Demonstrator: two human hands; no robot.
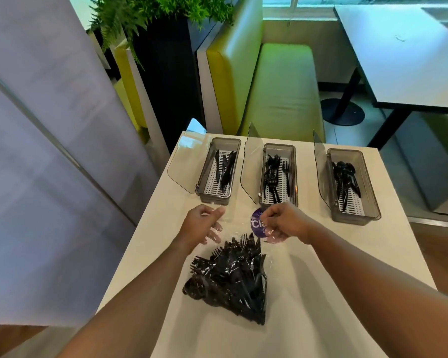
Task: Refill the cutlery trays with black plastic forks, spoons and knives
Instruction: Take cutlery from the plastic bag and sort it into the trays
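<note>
A person's two bare arms are reaching out over a white table (pixel 321 254). A clear plastic bag (pixel 233 282) packed with black plastic cutlery is lying on the table, just in front of the person. The left hand (pixel 204 224) is pinching the bag's loose top edge between thumb and curled fingers. The right hand (pixel 282 220) is clenching that same edge beside a round purple label (pixel 256 224), a little apart from the left hand. Beyond the hands, three grey trays are sitting in a row with their clear lids (pixel 181 164) standing open. The left tray (pixel 212 200) is holding knives (pixel 225 169), the middle tray (pixel 294 177) forks (pixel 272 174), and the right tray (pixel 352 218) spoons (pixel 344 174). A green bench (pixel 282 86) is standing behind the table
</note>
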